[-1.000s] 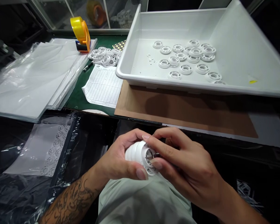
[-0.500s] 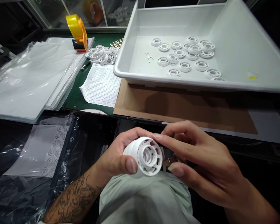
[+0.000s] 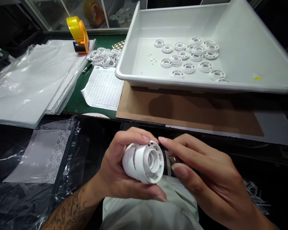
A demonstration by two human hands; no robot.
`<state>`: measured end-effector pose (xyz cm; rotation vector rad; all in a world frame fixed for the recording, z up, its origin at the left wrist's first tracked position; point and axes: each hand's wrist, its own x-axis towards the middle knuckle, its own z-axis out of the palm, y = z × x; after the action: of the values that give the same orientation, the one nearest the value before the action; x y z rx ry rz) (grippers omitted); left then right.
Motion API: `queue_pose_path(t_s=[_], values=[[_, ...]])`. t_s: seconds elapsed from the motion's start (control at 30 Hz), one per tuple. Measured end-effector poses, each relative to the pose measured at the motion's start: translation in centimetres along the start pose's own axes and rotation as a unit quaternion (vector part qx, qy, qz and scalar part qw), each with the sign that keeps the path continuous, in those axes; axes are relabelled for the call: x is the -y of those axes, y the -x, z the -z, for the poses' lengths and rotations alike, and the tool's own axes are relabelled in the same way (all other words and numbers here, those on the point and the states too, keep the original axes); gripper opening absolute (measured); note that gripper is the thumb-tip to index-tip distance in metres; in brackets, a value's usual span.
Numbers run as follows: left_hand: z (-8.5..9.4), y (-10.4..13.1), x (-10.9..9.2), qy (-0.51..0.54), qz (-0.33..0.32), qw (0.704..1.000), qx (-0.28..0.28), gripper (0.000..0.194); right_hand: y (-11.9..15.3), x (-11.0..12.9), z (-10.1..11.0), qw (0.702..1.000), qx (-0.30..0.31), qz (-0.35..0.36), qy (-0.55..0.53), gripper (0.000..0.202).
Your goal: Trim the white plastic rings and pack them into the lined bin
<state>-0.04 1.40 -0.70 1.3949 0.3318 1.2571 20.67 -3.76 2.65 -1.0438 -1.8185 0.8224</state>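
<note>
A short stack of white plastic rings [image 3: 141, 163] lies on its side in my left hand [image 3: 112, 166]. The thumb runs below it and the fingers curl over its top. Its front ring faces right, showing a slotted rim and a ribbed inner hole. Close by on the right is my right hand [image 3: 206, 172], thumb and forefinger spread apart. The forefinger's tip is at the front ring's upper edge; whether it touches I cannot tell. Behind these fingers a small shiny piece is partly hidden, and I cannot make out what it is.
A white tub [image 3: 153, 80] with several loose rings stands on cardboard [image 3: 144, 102]. Left of it are a ring pile [image 3: 103, 57], a printed sheet [image 3: 103, 89], a tape dispenser [image 3: 79, 35] and plastic bags [image 3: 26, 80]. A bag of rings [image 3: 43, 156] lies lower left.
My left hand has shifted its hold: the thumb has slid down under the stack and the fingers have come over the top. A gap now shows behind the front ring.
</note>
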Motion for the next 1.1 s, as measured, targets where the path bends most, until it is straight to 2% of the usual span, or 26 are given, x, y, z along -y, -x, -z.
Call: queue_pose_path(t_s=[0.23, 0.37, 0.53, 0.73, 0.87, 0.93, 1.0, 1.1], values=[[-0.1, 0.4, 0.1, 0.001, 0.01, 1.0, -0.001, 0.083, -0.3, 0.4, 0.8, 0.998, 0.017, 0.042, 0.039, 0.04], [-0.1, 0.4, 0.1, -0.01, 0.013, 1.0, -0.003, 0.084, -0.6, 0.6, 0.3, 0.995, 0.031, 0.083, 0.039, 0.045], [0.0, 0.5, 0.2, 0.015, 0.028, 0.999, -0.009, 0.085, -0.9, 0.0, -0.4, 0.993, 0.026, 0.102, 0.052, 0.052], [0.1, 0.9, 0.4, 0.104, 0.131, 0.985, -0.049, 0.071, -1.2, -0.7, -0.4, 0.988, -0.001, 0.125, 0.09, 0.038], [-0.1, 1.3, 0.7, 0.128, 0.186, 0.973, -0.047, 0.071, -1.3, -0.9, -0.4, 0.989, -0.009, 0.129, 0.065, 0.038], [-0.1, 1.3, 0.9, 0.075, 0.146, 0.986, -0.035, 0.073, -1.3, -0.8, -0.3, 0.995, -0.02, 0.089, 0.032, 0.047], [0.0, 1.2, 1.1, -0.02, 0.045, 0.999, -0.017, 0.079, -1.2, -0.5, -0.3, 0.999, -0.034, 0.032, 0.013, 0.05], [0.0, 0.9, 1.2, -0.147, -0.09, 0.985, 0.001, 0.087, -1.0, 0.1, -0.8, 0.999, -0.041, -0.01, 0.009, 0.039]])
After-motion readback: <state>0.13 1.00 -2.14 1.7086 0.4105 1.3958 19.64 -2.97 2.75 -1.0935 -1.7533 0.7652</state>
